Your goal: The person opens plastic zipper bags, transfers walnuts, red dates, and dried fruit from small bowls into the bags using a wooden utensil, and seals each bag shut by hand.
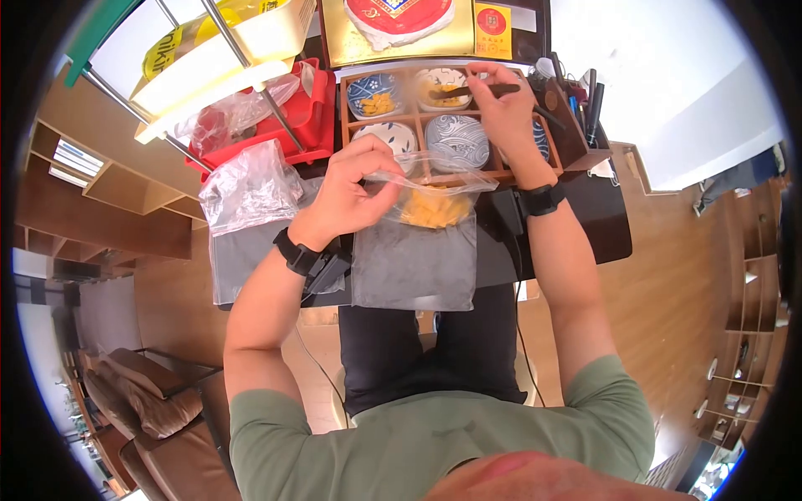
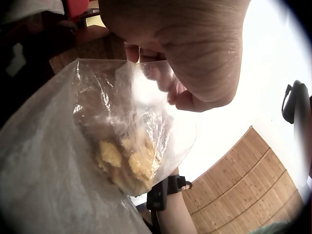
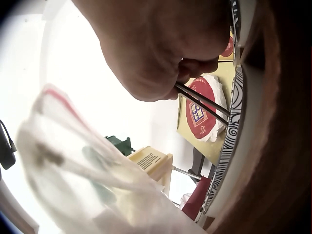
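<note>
My left hand (image 1: 359,188) pinches the top of a clear plastic bag (image 1: 413,271) near its mouth. Yellow pieces (image 1: 436,209) lie inside, seen through the plastic in the left wrist view too. My right hand (image 1: 505,117) holds dark tongs (image 1: 458,92), whose two prongs show in the right wrist view. The tips reach over a patterned white bowl (image 1: 428,77) with some yellow bits in it. To its left, a blue floral bowl (image 1: 368,85) contains more yellow pieces. A grey wave-patterned bowl (image 1: 458,142) and a white leaf-patterned bowl (image 1: 386,134) stand nearer, partly behind the bag.
The bowls sit in a divided wooden tray (image 1: 343,108). Behind it is a gold box (image 1: 342,46) with a red-and-white round packet. A red bin (image 1: 313,138) and another plastic bag (image 1: 255,188) are on the left. A pen holder (image 1: 576,150) stands at right.
</note>
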A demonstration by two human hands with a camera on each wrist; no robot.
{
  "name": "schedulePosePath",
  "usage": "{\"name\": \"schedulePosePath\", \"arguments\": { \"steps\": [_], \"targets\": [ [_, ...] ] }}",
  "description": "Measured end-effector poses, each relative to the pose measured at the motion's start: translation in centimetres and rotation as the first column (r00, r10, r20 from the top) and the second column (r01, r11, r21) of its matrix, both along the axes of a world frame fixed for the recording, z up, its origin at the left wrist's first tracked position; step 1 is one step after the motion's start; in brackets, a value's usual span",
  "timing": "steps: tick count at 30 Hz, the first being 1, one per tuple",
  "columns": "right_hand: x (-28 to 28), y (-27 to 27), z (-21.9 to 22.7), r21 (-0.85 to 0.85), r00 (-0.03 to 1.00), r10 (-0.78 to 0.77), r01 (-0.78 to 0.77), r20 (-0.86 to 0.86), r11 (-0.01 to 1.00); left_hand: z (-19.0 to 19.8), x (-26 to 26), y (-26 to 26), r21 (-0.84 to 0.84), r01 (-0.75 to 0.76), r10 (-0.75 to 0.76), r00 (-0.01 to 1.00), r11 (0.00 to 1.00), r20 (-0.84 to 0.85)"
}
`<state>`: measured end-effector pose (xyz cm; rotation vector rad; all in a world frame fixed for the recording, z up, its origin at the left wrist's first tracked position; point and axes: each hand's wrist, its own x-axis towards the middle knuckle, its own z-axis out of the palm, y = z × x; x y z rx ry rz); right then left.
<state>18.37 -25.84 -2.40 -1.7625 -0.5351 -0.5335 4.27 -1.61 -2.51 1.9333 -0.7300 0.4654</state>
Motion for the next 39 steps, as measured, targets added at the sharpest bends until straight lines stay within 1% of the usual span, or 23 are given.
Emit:
{"name": "schedulePosePath", "arguments": {
  "steps": [3, 5, 7, 9, 10, 11, 14, 15, 17, 18, 19, 21, 22, 23, 25, 27, 28, 29, 30, 31, 33, 34, 39],
  "targets": [
    [0.1, -0.8, 0.7, 0.048, 0.998, -0.016, 0.019, -0.063, 0.999, 0.1, 0.0, 0.0, -0.007, -0.001, 0.001, 1.000, 1.000, 0.003],
    [0.2, -1.8, 1.0, 0.192, 0.982, 0.052, -0.016, -0.183, 0.981, 0.0, 0.1, 0.0, -0.006, -0.013, 0.013, 1.000, 1.000, -0.010],
    [0.7, -3.9, 0.9, 0.379, 0.936, 0.282, -0.188, -0.210, 0.906, -0.2, 0.1, 0.1, -0.003, -0.011, 0.011, 1.000, 1.000, -0.010],
    [-0.7, -4.2, 2.6, 0.599, 0.834, 0.525, -0.335, -0.172, 0.728, -0.3, 0.2, 0.3, -0.004, -0.013, 0.013, 1.000, 1.000, -0.012],
    [-1.7, -4.4, 3.7, 0.623, 0.781, 0.598, -0.380, -0.179, 0.683, -0.4, 0.2, 0.3, -0.011, -0.014, 0.013, 1.000, 1.000, -0.016],
    [-2.3, -4.7, 3.9, 0.627, 0.777, 0.601, -0.376, -0.188, 0.682, -0.4, 0.2, 0.3, -0.015, -0.013, 0.013, 1.000, 1.000, -0.017],
    [-2.9, -5.3, 4.3, 0.481, 0.610, 0.769, -0.624, -0.194, 0.616, -0.4, 0.1, 0.3, 0.000, -0.018, 0.018, 1.000, 1.000, -0.003],
    [-3.2, -5.1, 4.4, 0.487, 0.611, 0.768, -0.619, -0.195, 0.616, -0.2, 0.1, 0.3, 0.003, -0.023, 0.023, 1.000, 1.000, 0.001],
    [-4.0, -4.7, 4.9, 0.065, 0.700, 0.639, -0.657, -0.319, 0.751, -0.1, 0.1, 0.2, -0.002, -0.020, 0.020, 1.000, 1.000, -0.010],
    [-4.5, -5.0, 5.7, 0.046, 0.642, 0.627, -0.682, -0.440, 0.730, -0.1, 0.0, 0.2, -0.010, -0.017, 0.017, 1.000, 1.000, -0.018],
    [-4.3, -5.3, 5.5, 0.049, 0.641, 0.627, -0.681, -0.442, 0.731, -0.1, 0.0, 0.2, -0.010, -0.017, 0.016, 1.000, 1.000, -0.020],
    [-3.2, -6.2, 5.2, 0.104, 0.645, 0.620, -0.651, -0.447, 0.752, -0.2, 0.1, 0.2, -0.011, -0.010, 0.009, 1.000, 1.000, -0.007],
    [-2.7, -6.2, 4.9, 0.262, 0.640, 0.682, -0.632, -0.355, 0.729, -0.3, 0.1, 0.2, -0.014, -0.012, 0.011, 1.000, 1.000, -0.009],
    [-2.2, -6.1, 4.6, 0.261, 0.638, 0.682, -0.633, -0.357, 0.729, -0.3, 0.1, 0.3, -0.010, -0.002, 0.002, 1.000, 1.000, -0.006],
    [-1.2, -5.9, 4.0, 0.534, 0.728, 0.664, -0.498, -0.171, 0.683, -0.4, 0.1, 0.3, -0.007, 0.006, -0.006, 1.000, 1.000, -0.002],
    [-0.4, -5.2, 3.5, 0.530, 0.736, 0.665, -0.515, -0.131, 0.674, -0.4, 0.1, 0.3, -0.005, 0.006, -0.006, 1.000, 1.000, 0.000],
    [-0.3, -4.4, 2.8, 0.298, 0.918, 0.379, -0.332, -0.114, 0.895, -0.4, 0.1, 0.3, -0.005, 0.005, -0.005, 1.000, 1.000, 0.001],
    [-0.2, -3.8, 2.2, 0.068, 0.998, 0.065, -0.064, -0.013, 0.996, -0.4, 0.1, 0.3, -0.007, 0.007, -0.007, 1.000, 1.000, 0.001],
    [0.2, -3.2, 1.5, -0.017, 1.000, 0.006, -0.006, 0.022, 1.000, -0.4, 0.1, 0.3, -0.009, 0.010, -0.010, 1.000, 1.000, 0.001],
    [0.2, -3.2, 1.1, -0.018, 1.000, 0.007, -0.007, 0.021, 1.000, -0.5, 0.1, 0.3, -0.009, 0.009, -0.009, 1.000, 1.000, 0.000],
    [-0.4, -2.7, 1.3, -0.267, 0.988, 0.062, -0.023, 0.139, 0.963, -0.5, 0.2, 0.3, -0.010, 0.009, -0.008, 1.000, 1.000, 0.019],
    [-0.4, -2.5, 1.4, -0.316, 0.988, 0.079, -0.034, 0.130, 0.948, -0.5, 0.1, 0.3, -0.011, 0.005, -0.004, 1.000, 1.000, 0.018],
    [0.0, -2.1, 1.3, -0.420, 0.972, 0.110, -0.013, 0.209, 0.907, -0.6, 0.2, 0.3, -0.003, -0.004, 0.004, 0.998, 1.000, 0.064]
  ]
}}
